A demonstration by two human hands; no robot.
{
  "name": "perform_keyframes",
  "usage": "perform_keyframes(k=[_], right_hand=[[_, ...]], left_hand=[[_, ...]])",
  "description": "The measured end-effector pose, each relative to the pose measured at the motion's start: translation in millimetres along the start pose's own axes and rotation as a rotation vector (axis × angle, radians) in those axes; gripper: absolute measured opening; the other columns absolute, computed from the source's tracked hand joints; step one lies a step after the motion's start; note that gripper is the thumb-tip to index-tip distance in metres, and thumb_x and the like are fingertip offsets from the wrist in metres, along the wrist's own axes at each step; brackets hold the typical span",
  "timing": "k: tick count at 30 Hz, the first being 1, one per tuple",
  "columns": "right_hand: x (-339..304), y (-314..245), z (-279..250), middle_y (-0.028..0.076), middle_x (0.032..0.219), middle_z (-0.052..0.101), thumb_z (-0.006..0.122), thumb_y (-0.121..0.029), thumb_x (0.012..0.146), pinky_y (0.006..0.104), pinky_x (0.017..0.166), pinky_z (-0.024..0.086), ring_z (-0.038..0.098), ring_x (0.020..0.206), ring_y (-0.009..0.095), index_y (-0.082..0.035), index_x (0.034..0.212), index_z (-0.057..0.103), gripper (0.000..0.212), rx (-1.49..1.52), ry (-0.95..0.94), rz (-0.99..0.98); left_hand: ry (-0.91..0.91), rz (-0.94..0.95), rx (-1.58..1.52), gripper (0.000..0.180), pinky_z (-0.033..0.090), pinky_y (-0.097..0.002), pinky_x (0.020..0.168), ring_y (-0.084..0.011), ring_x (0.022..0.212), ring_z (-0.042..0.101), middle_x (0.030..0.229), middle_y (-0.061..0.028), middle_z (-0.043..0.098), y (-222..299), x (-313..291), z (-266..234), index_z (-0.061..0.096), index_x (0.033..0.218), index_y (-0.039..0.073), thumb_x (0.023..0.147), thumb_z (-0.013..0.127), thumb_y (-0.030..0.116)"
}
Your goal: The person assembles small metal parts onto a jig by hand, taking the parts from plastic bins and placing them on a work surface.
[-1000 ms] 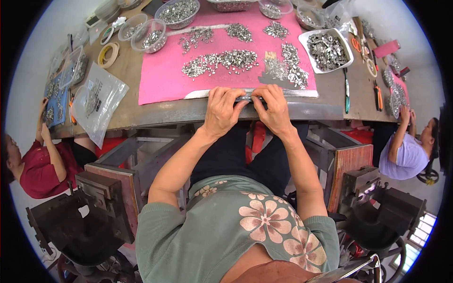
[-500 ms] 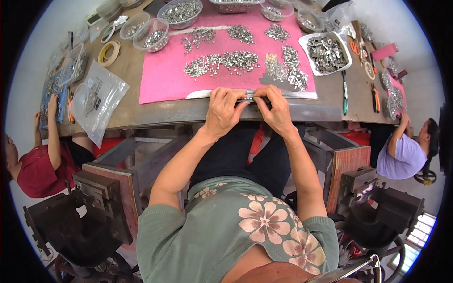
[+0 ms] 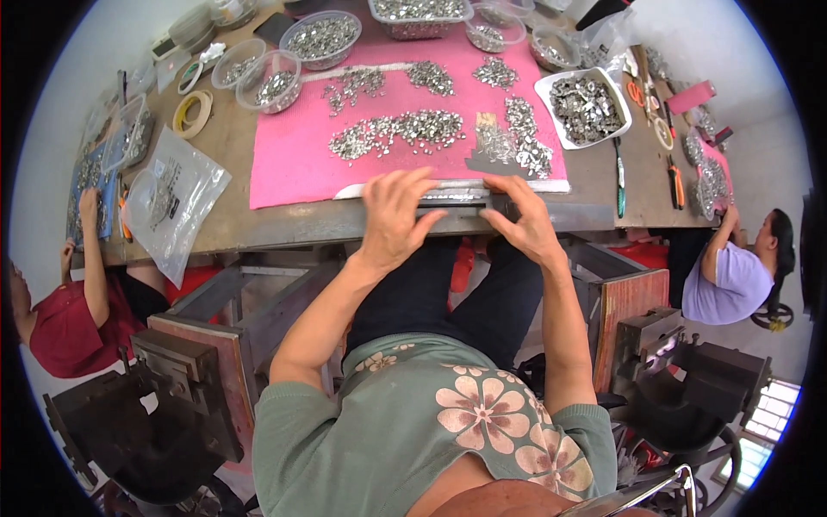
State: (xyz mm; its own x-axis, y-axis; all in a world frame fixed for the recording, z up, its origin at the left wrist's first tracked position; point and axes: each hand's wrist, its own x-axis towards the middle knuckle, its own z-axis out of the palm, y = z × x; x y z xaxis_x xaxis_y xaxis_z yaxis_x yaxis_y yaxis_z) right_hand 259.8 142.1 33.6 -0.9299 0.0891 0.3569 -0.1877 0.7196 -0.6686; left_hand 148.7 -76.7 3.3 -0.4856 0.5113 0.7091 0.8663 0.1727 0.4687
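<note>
At the table's front edge, my left hand (image 3: 396, 217) is open, its thumb and fingers spread beside the left end of a narrow dark strip (image 3: 452, 206). My right hand (image 3: 524, 222) is open too, curved around the strip's right end; whether it touches the strip is hard to tell. Small silvery pieces (image 3: 448, 196) lie in a row just behind the strip. Beyond my hands, a pink ribbed mat (image 3: 293, 164) carries loose piles of small shiny metal pieces (image 3: 396, 133). A grey sheet (image 3: 482, 164) near the mat's right side bears more of them.
A white tray (image 3: 543, 93) of metal parts stands right of the mat; clear tubs (image 3: 289, 102) stand left and behind. A plastic bag (image 3: 196, 198), tape roll (image 3: 207, 103), green-handled tool (image 3: 620, 202) and orange-handled pliers (image 3: 676, 189) lie around. People work at both sides.
My hands have opened and moved apart, the thumbs and fingers leaving their pinch at the strip. The dark strip now shows between them. The whole view has shifted slightly.
</note>
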Motion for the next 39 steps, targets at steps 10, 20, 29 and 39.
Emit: perform_keyframes(k=[10, 20, 29, 39], right_hand=[[-33, 9, -14, 0.014, 0.114, 0.06, 0.082, -0.01, 0.08, 0.0388, 0.083, 0.054, 0.064, 0.095, 0.03, -0.002, 0.128, 0.06, 0.053, 0.031, -0.05, 0.001], [-230, -38, -149, 0.012, 0.106, 0.06, 0.084, -0.014, 0.078, 0.0363, 0.079, 0.053, 0.063, 0.089, 0.027, -0.001, 0.118, 0.063, 0.047, -0.352, 0.481, 0.328], [-377, -77, -165, 0.007, 0.088, 0.057, 0.09, -0.015, 0.066, 0.0317, 0.066, 0.048, 0.057, 0.073, 0.018, -0.002, 0.097, 0.064, 0.043, -0.666, 0.945, 0.867], [-359, -38, -144, 0.006, 0.081, 0.064, 0.092, -0.027, 0.07, 0.0389, 0.083, 0.046, 0.059, 0.082, 0.027, -0.006, 0.093, 0.061, 0.044, -0.74, 1.064, 0.803]], left_hand=[[-0.208, -0.234, 0.052, 0.034, 0.035, -0.0433, 0.095, -0.0291, 0.106, 0.054, 0.108, -0.0096, 0.061, -19, -15, -19, 0.07, 0.108, 0.009, 0.077, 0.082, 0.018], [-0.609, -0.054, -0.836, 0.026, 0.049, -0.0317, 0.084, -0.0215, 0.091, 0.062, 0.1, -0.01, 0.063, 126, 65, 166, 0.065, 0.112, 0.002, 0.088, 0.073, 0.004], [-1.18, -0.124, -1.239, 0.039, 0.048, -0.0255, 0.091, -0.0121, 0.102, 0.061, 0.111, -0.0055, 0.067, 333, 42, 345, 0.06, 0.137, 0.001, 0.098, 0.059, 0.008], [-1.217, 0.049, -1.188, 0.042, 0.045, -0.0287, 0.102, -0.0197, 0.119, 0.06, 0.131, -0.0136, 0.066, 382, 20, 387, 0.052, 0.145, 0.0, 0.106, 0.051, 0.014]])
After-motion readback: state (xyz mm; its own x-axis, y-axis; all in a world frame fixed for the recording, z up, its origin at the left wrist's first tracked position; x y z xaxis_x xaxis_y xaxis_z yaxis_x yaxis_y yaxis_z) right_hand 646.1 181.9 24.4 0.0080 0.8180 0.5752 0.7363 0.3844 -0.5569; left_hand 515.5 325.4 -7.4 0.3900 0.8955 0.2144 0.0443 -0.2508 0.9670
